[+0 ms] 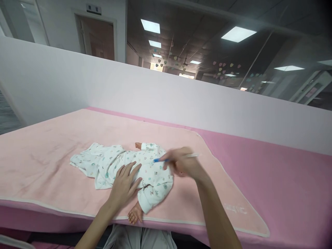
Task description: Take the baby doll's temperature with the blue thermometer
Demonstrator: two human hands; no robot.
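From my remote seat I have the doll (153,173) at about seven o'clock in my view, lying on a peach blanket (59,135), feet end toward nine, head end toward three. It wears a white printed outfit (111,162), the lower part lying in loose folds. My left hand (126,183) sits at seven, palm down on the doll's middle, fingers spread apart, clamped on nothing. My right hand (185,162), at five, is blurred by motion; fingers closed together on a slim stick (161,159), blue at one end, pale at the other. Blue end points to nine, over the doll's chest; I can't tell whether it touches the cloth. Doll's head is mostly hidden behind that hand. One doll hand (138,145) sticks out toward twelve from the torso, the other (135,213) toward six, at the blanket's front edge. Pink mat (287,193) under the blanket shows at four, white panel (197,103) across twelve, doorway (100,38) between ten and eleven, grey trousers (140,238) at six.
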